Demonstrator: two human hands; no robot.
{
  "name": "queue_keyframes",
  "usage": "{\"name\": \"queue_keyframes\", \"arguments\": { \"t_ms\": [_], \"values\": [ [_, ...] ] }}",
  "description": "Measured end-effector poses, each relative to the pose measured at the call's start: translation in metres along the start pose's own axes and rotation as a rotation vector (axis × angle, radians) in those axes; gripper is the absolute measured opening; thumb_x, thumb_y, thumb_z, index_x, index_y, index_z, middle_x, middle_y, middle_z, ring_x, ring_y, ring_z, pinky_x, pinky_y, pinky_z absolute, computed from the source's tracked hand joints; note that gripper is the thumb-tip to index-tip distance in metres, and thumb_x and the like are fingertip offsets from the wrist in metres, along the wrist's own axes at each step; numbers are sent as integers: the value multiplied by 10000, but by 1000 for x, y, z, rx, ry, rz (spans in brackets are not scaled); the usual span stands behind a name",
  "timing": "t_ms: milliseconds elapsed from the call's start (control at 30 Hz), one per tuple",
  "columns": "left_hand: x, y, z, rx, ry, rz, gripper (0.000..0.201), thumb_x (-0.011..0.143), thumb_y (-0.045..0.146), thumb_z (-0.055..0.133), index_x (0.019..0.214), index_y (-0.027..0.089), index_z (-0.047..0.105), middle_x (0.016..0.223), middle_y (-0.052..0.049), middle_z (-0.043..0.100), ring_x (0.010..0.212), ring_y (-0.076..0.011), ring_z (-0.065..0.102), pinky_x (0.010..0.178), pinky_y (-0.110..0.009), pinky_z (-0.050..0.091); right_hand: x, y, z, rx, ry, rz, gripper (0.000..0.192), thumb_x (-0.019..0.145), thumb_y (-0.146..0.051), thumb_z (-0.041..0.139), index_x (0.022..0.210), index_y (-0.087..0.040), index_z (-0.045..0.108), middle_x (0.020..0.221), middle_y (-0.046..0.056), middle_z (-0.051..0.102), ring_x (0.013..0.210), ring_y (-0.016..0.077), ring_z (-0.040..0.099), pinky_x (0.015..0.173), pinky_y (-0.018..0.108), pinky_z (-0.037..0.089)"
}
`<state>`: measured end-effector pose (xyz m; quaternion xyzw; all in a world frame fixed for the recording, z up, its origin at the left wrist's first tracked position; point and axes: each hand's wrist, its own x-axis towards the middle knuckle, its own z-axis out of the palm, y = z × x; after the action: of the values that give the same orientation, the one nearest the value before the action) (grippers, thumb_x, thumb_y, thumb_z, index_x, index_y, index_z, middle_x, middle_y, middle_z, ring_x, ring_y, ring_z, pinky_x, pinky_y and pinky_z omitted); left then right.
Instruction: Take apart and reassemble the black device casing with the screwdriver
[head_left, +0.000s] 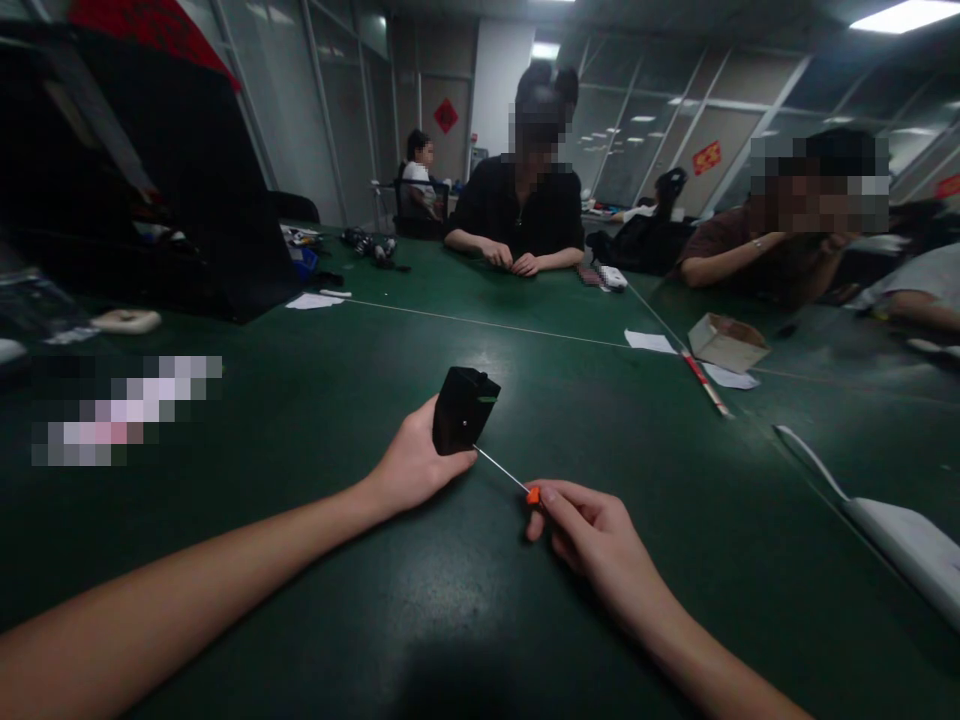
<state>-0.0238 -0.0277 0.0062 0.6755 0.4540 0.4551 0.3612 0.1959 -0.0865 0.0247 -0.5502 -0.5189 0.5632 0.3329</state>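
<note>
A black box-shaped device (463, 412) stands tilted in my left hand (415, 462), its fingers wrapped round the left side and the thumb along the bottom edge. My right hand (592, 525) pinches the orange handle of a thin screwdriver (504, 470). The metal shaft slants up and left, and its tip meets the lower right edge of the black device. Whether the tip sits in a screw is too small to tell. A small light dot shows on the device's face. The fingers hide most of the handle.
Both hands are over a dark green table (337, 640). To the right are a white power strip (907, 545), an open box (727, 342), a red-and-white stick (705, 383) and paper. A large black panel (172, 200) stands at left. People sit at the far side.
</note>
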Motion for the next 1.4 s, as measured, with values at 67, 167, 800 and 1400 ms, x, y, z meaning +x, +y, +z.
{"name": "queue_keyframes", "arguments": {
  "t_ms": [67,167,800,1400],
  "values": [
    [0,-1,0,7,1,1,360,702,167,719,1022,147,557,880,-6,609,781,-162,580,696,-279,472,0,0,1,-18,17,-19,395,844,-512,605,964,-143,675,653,7,629,464,65,375,429,196,236],
    [0,-2,1,13,7,6,344,702,161,715,1008,145,558,862,-3,602,769,-159,571,683,-276,468,-1,2,5,-31,50,-59,400,821,-502,638,1002,-148,677,678,8,628,481,76,405,428,203,256],
    [1,1,2,-24,3,-27,366,695,171,714,1026,153,558,877,-9,610,777,-161,572,695,-282,468,-3,7,7,-202,46,-98,402,822,-432,655,1138,-185,685,863,39,683,647,143,571,566,257,445],
    [-1,1,0,-37,-61,-21,310,869,434,603,958,137,606,850,-33,626,764,-167,556,679,-268,435,-8,9,2,-165,102,-256,344,874,-457,609,1123,-241,708,1103,64,694,981,233,644,880,336,511]
  ]
}}
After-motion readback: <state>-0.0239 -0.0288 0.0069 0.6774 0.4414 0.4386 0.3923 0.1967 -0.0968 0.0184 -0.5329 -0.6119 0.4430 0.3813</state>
